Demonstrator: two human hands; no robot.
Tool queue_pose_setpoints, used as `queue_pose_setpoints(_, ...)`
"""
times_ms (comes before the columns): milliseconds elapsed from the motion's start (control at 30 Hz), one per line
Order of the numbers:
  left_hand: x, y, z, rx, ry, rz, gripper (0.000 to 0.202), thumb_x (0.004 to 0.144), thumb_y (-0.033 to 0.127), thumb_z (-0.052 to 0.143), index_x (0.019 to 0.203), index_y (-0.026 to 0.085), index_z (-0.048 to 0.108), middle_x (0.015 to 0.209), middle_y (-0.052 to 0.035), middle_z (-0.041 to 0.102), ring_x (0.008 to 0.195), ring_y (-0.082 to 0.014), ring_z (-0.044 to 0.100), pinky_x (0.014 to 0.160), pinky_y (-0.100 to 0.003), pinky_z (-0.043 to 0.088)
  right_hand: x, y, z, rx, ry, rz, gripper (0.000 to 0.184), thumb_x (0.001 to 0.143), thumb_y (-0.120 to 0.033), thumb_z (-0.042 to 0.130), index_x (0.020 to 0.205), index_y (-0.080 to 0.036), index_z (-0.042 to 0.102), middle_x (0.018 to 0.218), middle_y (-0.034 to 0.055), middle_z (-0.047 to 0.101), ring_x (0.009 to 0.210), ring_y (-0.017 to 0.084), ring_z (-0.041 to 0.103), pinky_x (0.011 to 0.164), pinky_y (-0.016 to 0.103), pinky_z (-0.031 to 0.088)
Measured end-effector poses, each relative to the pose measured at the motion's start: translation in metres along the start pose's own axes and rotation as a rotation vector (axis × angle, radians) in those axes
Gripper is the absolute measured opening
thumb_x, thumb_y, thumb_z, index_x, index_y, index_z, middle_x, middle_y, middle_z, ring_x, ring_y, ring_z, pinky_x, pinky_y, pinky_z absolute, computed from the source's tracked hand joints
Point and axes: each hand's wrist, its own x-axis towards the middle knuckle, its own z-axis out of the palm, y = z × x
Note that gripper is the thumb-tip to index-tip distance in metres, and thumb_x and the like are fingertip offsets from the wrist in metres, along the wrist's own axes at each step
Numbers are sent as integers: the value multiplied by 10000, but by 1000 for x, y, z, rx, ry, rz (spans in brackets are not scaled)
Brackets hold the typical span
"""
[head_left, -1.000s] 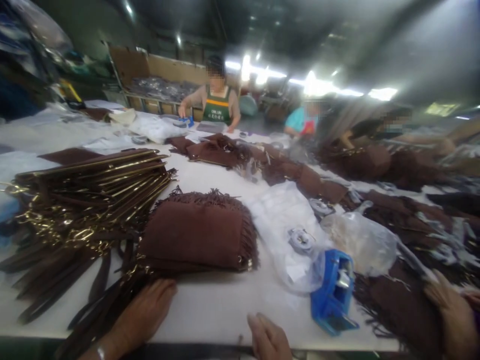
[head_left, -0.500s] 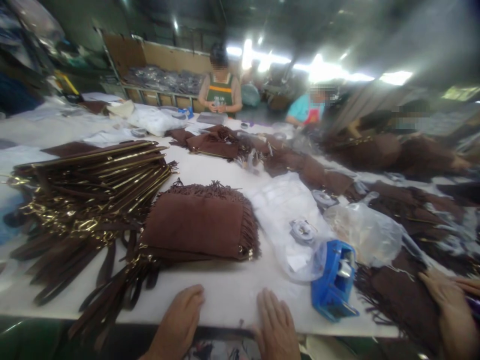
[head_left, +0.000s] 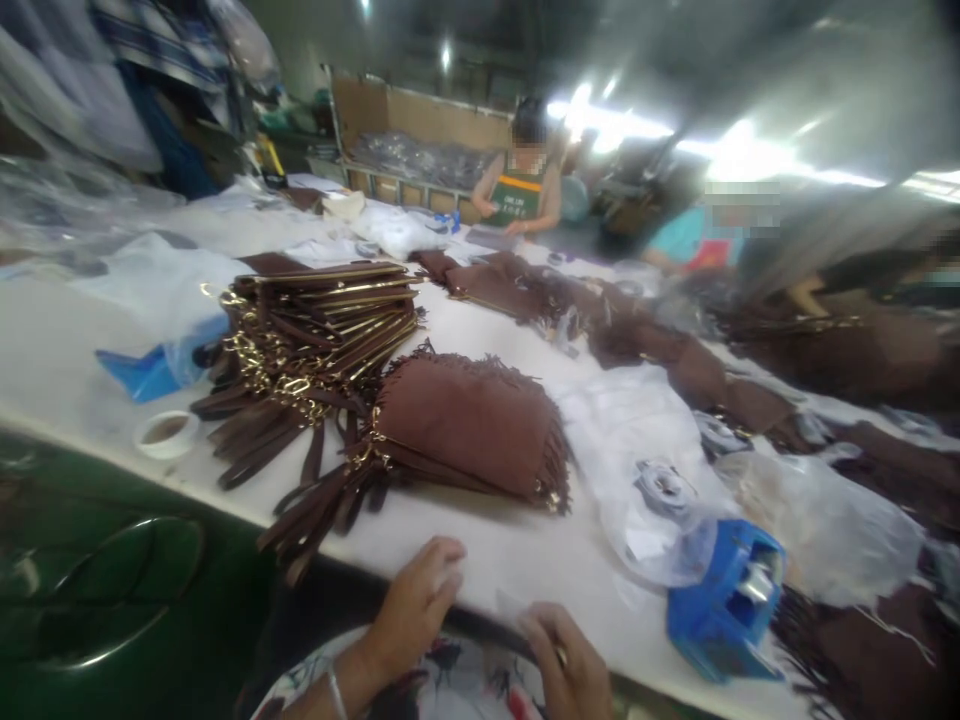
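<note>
My left hand (head_left: 416, 600) rests at the near edge of the white table (head_left: 495, 560) with its fingers curled together. My right hand (head_left: 574, 660) is just to its right, low at the edge, fingers also bent inward. A faint clear scrap (head_left: 511, 606) shows between the two hands; I cannot tell which hand holds it. Just beyond my hands lies a stack of brown fringed suede bags (head_left: 469, 425), their dark straps (head_left: 322, 500) trailing over the table edge. To its left is a taller pile of brown bags with gold zips (head_left: 330, 320).
A blue tape dispenser (head_left: 724, 610) sits at the right beside clear plastic bags (head_left: 645, 450). A small white roll (head_left: 165, 432) and a blue packet (head_left: 150, 370) lie at the left. More brown bags (head_left: 600, 330) cover the far table. A co-worker in a green apron (head_left: 517, 195) stands opposite.
The view has swung left, so everything sits further right in frame. My hands, flat on the table before, have drawn back to the edge and curled. Another person's hand at the right has left view.
</note>
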Motion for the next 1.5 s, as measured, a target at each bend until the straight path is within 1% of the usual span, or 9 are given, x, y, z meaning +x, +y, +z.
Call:
queue_pose_setpoints(133,-1,2,9,-575,-74,-221,487,885,565,502,1231,223,518,1180,-100,608,1069,-251,580,911,-383,441,19,-41,21,363,-77,302,309,837,-519,570,761,-220,594,599,-36,527,544,141,500,491,216,419)
queue_pose_setpoints(267,-2,-8,19,-917,-32,-290,584,650,594,763,984,150,582,895,-82,668,757,-198,619,676,-287,447,39,-69,38,547,-72,425,349,725,-544,684,740,-202,620,618,-28,551,589,142,514,541,213,436)
queue_pose_setpoints(467,-6,-6,3,-678,184,-381,427,651,501,749,623,177,471,517,62,433,481,-88,341,486,-227,227,56,-82,54,537,-137,418,356,670,-518,739,809,-205,643,660,-17,606,598,148,526,568,225,455)
queue_pose_setpoints(700,-25,4,-42,223,181,-154,250,898,317,486,708,177,569,687,-22,589,683,-180,518,640,-298,295,74,-84,67,256,-449,235,322,789,-519,610,728,-204,636,652,-21,562,641,160,506,608,237,419)
queue_pose_setpoints(767,-31,-1,-51,199,194,-178,288,901,353,478,688,177,560,659,-22,572,665,-180,513,625,-297,294,72,-89,77,183,-451,159,312,818,-501,583,714,-208,618,657,-24,567,655,162,514,635,239,407)
queue_pose_setpoints(933,-41,-12,-63,-452,201,-434,396,817,533,567,702,155,560,585,-15,558,536,-154,496,511,-258,320,67,-110,101,65,-492,18,321,859,-476,538,683,-210,577,616,-37,558,616,153,507,606,237,367)
queue_pose_setpoints(1033,-43,-14,-67,-607,262,-467,413,669,504,751,756,134,592,641,-28,606,555,-153,531,518,-246,362,71,-121,108,34,-526,-6,314,869,-449,534,669,-208,561,609,-43,556,617,148,507,595,229,357)
queue_pose_setpoints(1233,-44,-19,-76,-489,392,-438,339,733,424,717,617,172,522,548,16,541,509,-135,500,491,-236,318,77,-130,120,59,-548,59,318,856,-458,551,661,-208,534,599,-57,524,608,137,478,573,216,353)
queue_pose_setpoints(1500,-55,-9,-95,-67,313,-337,419,909,478,451,640,179,567,597,-1,619,580,-164,554,570,-265,331,73,-132,131,68,-637,-40,307,927,-413,459,740,-212,596,672,-34,596,659,148,539,628,223,375)
